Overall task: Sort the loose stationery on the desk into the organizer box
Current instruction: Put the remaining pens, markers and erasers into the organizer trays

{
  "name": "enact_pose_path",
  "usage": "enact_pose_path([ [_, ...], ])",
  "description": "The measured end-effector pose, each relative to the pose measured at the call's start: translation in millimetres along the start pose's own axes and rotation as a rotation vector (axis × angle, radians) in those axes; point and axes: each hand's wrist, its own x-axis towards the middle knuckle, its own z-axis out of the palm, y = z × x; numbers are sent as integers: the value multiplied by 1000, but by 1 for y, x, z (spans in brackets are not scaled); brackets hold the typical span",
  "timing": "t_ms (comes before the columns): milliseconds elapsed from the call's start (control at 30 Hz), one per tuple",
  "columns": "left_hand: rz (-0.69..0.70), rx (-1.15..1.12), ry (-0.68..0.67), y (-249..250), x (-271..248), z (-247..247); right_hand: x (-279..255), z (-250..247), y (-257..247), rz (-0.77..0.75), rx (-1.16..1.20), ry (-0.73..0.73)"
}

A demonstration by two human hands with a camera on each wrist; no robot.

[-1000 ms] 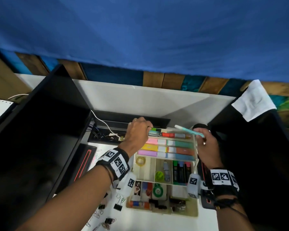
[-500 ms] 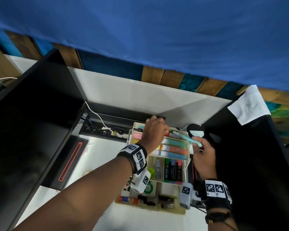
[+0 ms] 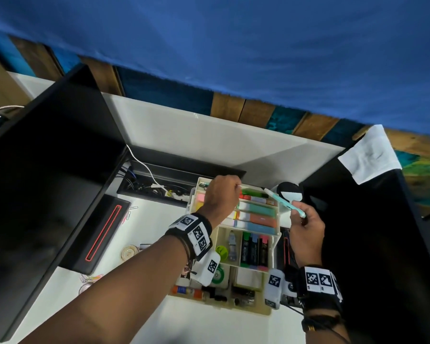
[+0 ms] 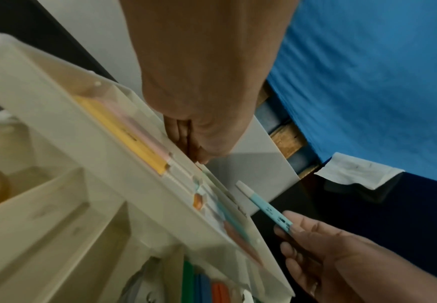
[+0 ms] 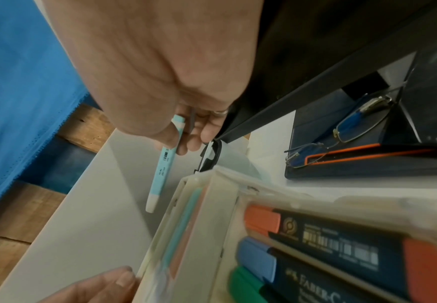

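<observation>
Reaching across the organizer box (image 3: 248, 276), your left hand (image 3: 222, 194) now sits at its far rim, shifted right from a second ago; your right hand (image 3: 305, 227) holds the teal pen (image 3: 282, 202) beside it. Left wrist view: fingers (image 4: 183, 133) curl over the rim — whether they grip anything, I cannot tell. Right wrist view: thumb and fingers pinch the pen, tip down — not yet stowed.

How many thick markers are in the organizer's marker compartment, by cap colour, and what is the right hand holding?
Green-capped marker: 1
Blue-capped marker: 1
Orange-capped marker: 1
Light-blue pen, pinched by the right hand: 1
Total: 4
</observation>
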Motion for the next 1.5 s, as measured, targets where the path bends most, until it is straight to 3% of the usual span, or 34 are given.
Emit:
enact_pose_path([
  [200,47,-42,54,-7,-3,-14,-3,15,-8,-2,69,-28],
  [367,407,83,-101,-16,5,-54,-7,44,-26,-89,77,-122],
  [433,474,158,-137,-20,11,-64,-9,58,-36,-114,72,-167],
  [667,375,194,-208,-43,15,-80,-8,86,-47,-19,170,-251],
  [733,328,250,-187,-48,15,-78,-6,88,-44,-36,65,-281],
  [867,234,390,-153,-58,12,-68,-3,83,-22,-298,-483,-349],
  [933,187,398,-119,-62,9,-62,-5,79,-9,-342,-606,-376],
  [1133,117,400,-55,-65,7,-56,-8,66,6,-314,-730,-318],
  [1300,199,396,-75,-65,7,-58,-17,69,-6,-307,-725,-300],
  [1400,188,425,-83,-64,5,-59,-24,80,-17,-378,-758,-396],
  [1500,133,455,-52,-64,4,-58,-30,94,-22,-287,-789,-475],
])
